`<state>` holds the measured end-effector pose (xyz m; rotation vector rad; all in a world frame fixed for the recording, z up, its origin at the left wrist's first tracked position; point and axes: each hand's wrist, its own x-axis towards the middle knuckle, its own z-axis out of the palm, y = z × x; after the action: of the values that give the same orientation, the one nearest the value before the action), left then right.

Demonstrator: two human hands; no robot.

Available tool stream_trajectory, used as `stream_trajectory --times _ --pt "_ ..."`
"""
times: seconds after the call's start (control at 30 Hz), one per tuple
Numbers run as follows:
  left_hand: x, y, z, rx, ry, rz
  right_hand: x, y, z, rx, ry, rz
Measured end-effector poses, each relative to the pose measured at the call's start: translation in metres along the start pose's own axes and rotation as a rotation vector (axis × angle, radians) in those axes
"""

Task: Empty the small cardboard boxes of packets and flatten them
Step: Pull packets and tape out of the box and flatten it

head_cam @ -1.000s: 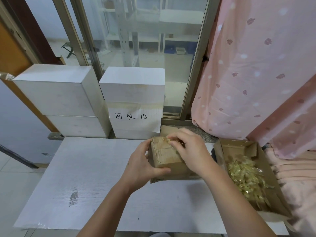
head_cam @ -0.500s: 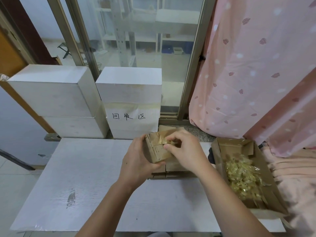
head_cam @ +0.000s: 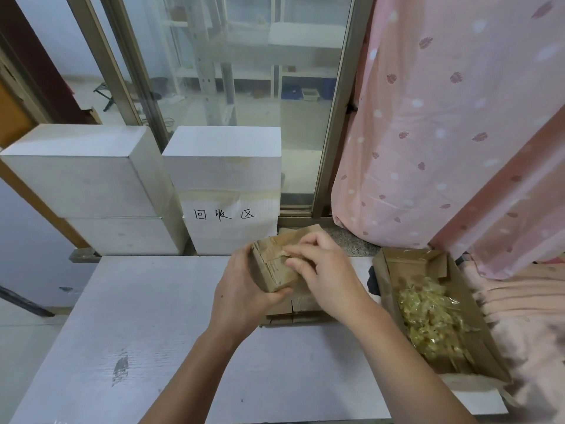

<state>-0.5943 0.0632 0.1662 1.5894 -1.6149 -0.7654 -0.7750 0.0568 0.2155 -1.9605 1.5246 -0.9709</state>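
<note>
A small brown cardboard box (head_cam: 273, 267) is held tilted just above the white table (head_cam: 171, 325), over a stack of more brown boxes (head_cam: 295, 313). My left hand (head_cam: 241, 298) grips its left side and bottom, thumb on the front. My right hand (head_cam: 324, 273) lies over the top right, its fingers curled and pinching at the taped top flap. The inside of the box is hidden. At the right an open cardboard tray (head_cam: 382, 280) holds several clear yellowish packets (head_cam: 431, 319).
Two white block stacks stand behind the table: a plain one (head_cam: 88, 185) at the left, and one with a handwritten paper label (head_cam: 224, 191). A glass sliding door is beyond them. A pink curtain (head_cam: 443, 133) hangs at the right, next to the tray.
Both hands have lifted the small box a little and tipped it further away. My right fingers have kept working at the top flap.
</note>
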Motion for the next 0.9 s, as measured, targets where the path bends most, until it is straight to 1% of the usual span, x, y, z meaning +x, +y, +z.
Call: stream_trajectory --times 0.03,0.07,0.17,0.23,0.3,0.37,0.47,0.5,0.63,0.73,0.77,0.83,0.9 --pt "0.0 -0.001 0.0 0.016 0.01 0.003 0.0 0.0 -0.001 0.029 -0.026 0.022" --pt "0.0 -0.001 0.0 0.028 0.02 0.015 0.0 0.001 -0.002 0.049 -0.014 0.037" --pt "0.0 0.002 0.0 0.051 0.05 0.049 0.002 0.009 -0.004 0.054 0.133 0.122" --pt "0.001 0.005 0.001 0.088 0.075 0.074 0.005 0.013 -0.003 0.044 0.116 0.195" --pt "0.002 0.008 0.002 0.138 0.079 0.103 0.007 0.014 -0.001 0.027 0.092 0.223" --pt "0.001 0.009 0.004 0.151 0.07 0.104 0.007 0.014 0.001 -0.014 0.078 0.211" --pt "-0.001 0.007 0.006 0.141 0.049 0.095 0.006 0.009 0.005 -0.156 0.04 0.192" --pt "0.0 0.006 0.006 0.134 0.041 0.093 0.006 0.008 0.006 -0.193 0.057 0.188" --pt "0.001 0.007 0.006 0.066 -0.01 0.063 0.009 0.02 -0.005 -0.171 0.246 0.184" --pt "0.002 0.01 0.009 0.067 -0.015 0.051 0.007 0.022 -0.008 -0.168 0.324 0.085" --pt "0.003 0.011 0.009 0.071 -0.006 0.047 0.006 0.022 -0.005 -0.14 0.326 0.05" --pt "0.005 0.009 0.01 0.075 0.018 0.035 0.003 0.023 0.0 -0.062 0.257 0.0" --pt "0.006 0.007 0.008 0.081 0.036 0.034 0.002 0.025 0.002 0.021 0.171 0.032"
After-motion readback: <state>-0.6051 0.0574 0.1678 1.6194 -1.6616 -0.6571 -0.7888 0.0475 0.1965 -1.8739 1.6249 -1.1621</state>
